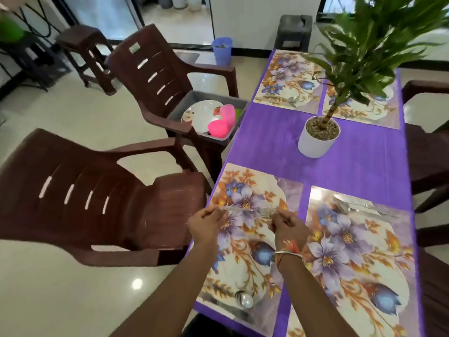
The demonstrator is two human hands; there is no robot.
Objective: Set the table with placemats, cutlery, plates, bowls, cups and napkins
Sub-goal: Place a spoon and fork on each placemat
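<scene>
Four floral placemats lie on the purple table (pixel 364 166). Over the near left placemat (pixel 245 190) my left hand (pixel 206 224) holds a knife (pixel 239 209) and my right hand (pixel 286 227) holds a fork (pixel 266 211), the two pieces meeting tip to tip just above the mat. A spoon (pixel 244 300) lies at that mat's near edge. More cutlery (pixel 359 206) rests on the far end of the near right placemat (pixel 357 259). A grey tub (pixel 233 132) on the far chair holds a white plate (pixel 201 113) and pink cups (pixel 223 121).
A potted plant in a white pot (pixel 318 139) stands mid-table, its leaves reaching over the far right mat. Two brown plastic chairs (pixel 97 195) line the table's left side, with more chairs at the right edge. A blue bin (pixel 222 51) stands on the floor beyond.
</scene>
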